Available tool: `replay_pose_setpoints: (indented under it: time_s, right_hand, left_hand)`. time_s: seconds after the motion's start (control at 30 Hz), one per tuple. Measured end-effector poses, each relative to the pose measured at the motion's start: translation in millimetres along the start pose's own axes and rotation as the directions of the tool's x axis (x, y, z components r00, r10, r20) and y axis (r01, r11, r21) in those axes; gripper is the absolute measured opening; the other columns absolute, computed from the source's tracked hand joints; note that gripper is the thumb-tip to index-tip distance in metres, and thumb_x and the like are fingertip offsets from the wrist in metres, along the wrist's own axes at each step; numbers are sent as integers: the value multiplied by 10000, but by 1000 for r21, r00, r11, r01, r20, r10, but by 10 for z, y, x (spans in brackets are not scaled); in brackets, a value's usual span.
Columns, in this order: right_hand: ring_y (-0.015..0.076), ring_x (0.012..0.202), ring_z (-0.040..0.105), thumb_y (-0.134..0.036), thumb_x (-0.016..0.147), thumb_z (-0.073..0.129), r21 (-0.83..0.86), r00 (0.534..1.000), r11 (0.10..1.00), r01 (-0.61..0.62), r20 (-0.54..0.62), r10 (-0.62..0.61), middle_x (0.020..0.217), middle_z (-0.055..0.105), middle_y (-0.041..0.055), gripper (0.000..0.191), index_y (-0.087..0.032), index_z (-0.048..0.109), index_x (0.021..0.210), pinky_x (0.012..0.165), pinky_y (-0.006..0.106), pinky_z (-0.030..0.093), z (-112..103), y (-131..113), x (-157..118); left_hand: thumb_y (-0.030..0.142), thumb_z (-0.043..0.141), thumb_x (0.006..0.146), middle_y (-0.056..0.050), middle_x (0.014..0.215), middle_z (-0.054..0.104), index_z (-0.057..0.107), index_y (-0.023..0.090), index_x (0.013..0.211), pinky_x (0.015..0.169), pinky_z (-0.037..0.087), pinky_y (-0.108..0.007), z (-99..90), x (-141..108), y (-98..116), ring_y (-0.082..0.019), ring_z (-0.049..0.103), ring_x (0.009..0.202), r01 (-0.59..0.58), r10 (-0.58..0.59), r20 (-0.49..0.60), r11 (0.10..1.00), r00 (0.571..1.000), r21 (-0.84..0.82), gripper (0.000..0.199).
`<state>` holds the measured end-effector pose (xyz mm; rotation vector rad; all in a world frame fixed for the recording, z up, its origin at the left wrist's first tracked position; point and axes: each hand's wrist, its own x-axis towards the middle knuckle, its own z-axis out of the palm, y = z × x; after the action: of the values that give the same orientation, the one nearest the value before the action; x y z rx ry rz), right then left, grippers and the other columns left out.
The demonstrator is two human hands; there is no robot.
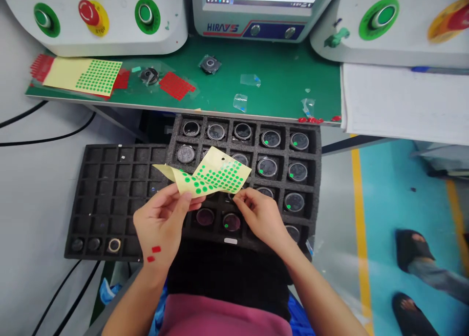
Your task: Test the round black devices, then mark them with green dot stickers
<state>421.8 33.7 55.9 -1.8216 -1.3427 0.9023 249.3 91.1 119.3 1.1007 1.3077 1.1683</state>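
My left hand (161,223) pinches a folded yellow sheet of round green stickers (223,177) between thumb and fingers. Two small red stickers (156,249) are stuck to that wrist. Just below the sheet's right corner, my right hand (262,216) has thumb and forefinger pressed together over a foam tray cell; what they hold, if anything, is too small to tell. Beneath both hands lies the black foam tray (318,155) with round, glass-faced parts (267,167) in its cells. Several of these carry one green dot, including a purplish part (231,222) near my right hand. The sheet hides some cells.
A second black tray (106,192) sits at the left with three round parts in its front row. On the green bench (286,89) lie another green sticker sheet (98,77), red stickers (178,85) and plastic film scraps. Control buttons and a monitor stand behind. Another person's feet (414,250) show at right.
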Motion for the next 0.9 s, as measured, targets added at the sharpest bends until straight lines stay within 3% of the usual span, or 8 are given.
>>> replay_pose_setpoints:
  time_s: [0.23,0.4,0.47,0.53,0.6,0.67,0.73,0.9]
  right_hand:
    - [113,429,421,-247,783,559,2,996,998,-57,-74,57,473,445,-50,222,-212,489,574,474,247,292,106,-5,51]
    - [96,385,421,-317,768,647,122,977,991,-50,-201,74,459,449,-95,204,-221,477,709,420,210,339,123,69,51]
    - [93,402,432,-336,804,636,169,947,985,-17,-314,70,505,471,-93,196,-222,477,790,415,201,362,44,21,-3]
    - [98,466,470,-290,842,612,180,877,981,71,-480,25,583,502,-70,138,-220,494,852,459,211,403,-77,-103,-79]
    - [119,581,539,-186,851,618,114,809,964,241,-572,-135,679,565,-27,86,-214,549,894,550,246,457,-210,-286,-148]
    - [151,711,600,-85,837,629,22,782,908,418,-519,-347,780,632,19,154,-207,614,930,637,289,496,-323,-486,-184]
    - [170,779,628,-46,839,626,0,792,861,509,-391,-469,848,668,47,198,-198,643,967,672,309,524,-395,-649,-181]
    - [159,772,646,-24,827,653,74,809,839,540,-320,-493,839,692,65,158,-150,672,920,660,290,551,-413,-763,-141]
  left_hand:
    - [149,744,801,45,749,775,773,259,887,643,626,-160,41,-41,13,-119,739,628,20,-17,73,999,997,-43,143]
    - [130,729,803,51,740,775,778,271,883,634,615,-139,65,-109,87,-116,737,616,-15,15,100,1000,995,-4,169]
    - [123,714,810,39,738,775,777,253,882,623,614,-144,64,-150,135,-123,738,616,-43,35,115,997,993,68,161]
    - [105,694,816,23,731,773,774,225,871,615,620,-165,69,-190,187,-137,738,615,-111,86,162,983,983,146,154]
    - [79,678,815,14,730,771,768,209,869,618,619,-176,85,-225,232,-140,737,618,-205,153,247,958,957,203,167]
    - [60,659,821,12,755,772,760,211,900,630,611,-174,110,-254,258,-133,735,637,-292,205,341,929,917,227,198]
    - [51,646,827,13,787,771,750,221,946,635,599,-170,134,-277,263,-127,731,658,-357,246,410,908,878,220,232]
    - [34,617,834,8,824,755,720,238,1014,619,570,-179,154,-317,230,-121,711,674,-442,299,469,867,831,230,291]
